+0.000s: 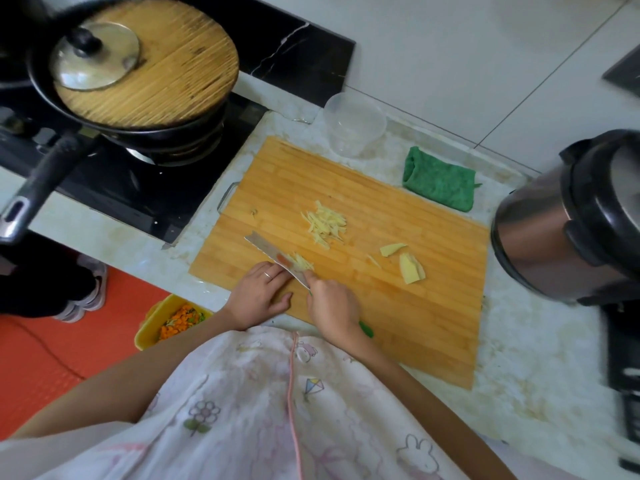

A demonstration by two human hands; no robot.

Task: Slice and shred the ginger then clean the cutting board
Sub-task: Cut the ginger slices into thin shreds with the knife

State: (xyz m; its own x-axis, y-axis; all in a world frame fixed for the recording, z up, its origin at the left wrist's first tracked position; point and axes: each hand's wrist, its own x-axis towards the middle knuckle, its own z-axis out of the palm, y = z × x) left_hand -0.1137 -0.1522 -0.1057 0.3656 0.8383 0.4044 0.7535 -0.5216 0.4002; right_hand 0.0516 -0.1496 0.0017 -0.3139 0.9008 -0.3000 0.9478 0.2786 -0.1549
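Observation:
A bamboo cutting board (398,306) lies on the marble counter. A pile of ginger shreds (325,223) sits near its middle, and two ginger slices (410,268) lie to the right. My right hand (332,306) grips a knife (273,259) by its green handle, with the blade angled up-left over the board. A few shreds (303,263) lie by the blade. My left hand (263,296) rests on the board just left of the blade, fingertips at the ginger under it.
A folded green cloth (440,183) and a clear plastic container (353,124) sit behind the board. A rice cooker (568,230) stands at the right. A black pan with lids (138,64) is on the stove at left. A yellow bin (169,322) of scraps sits on the floor.

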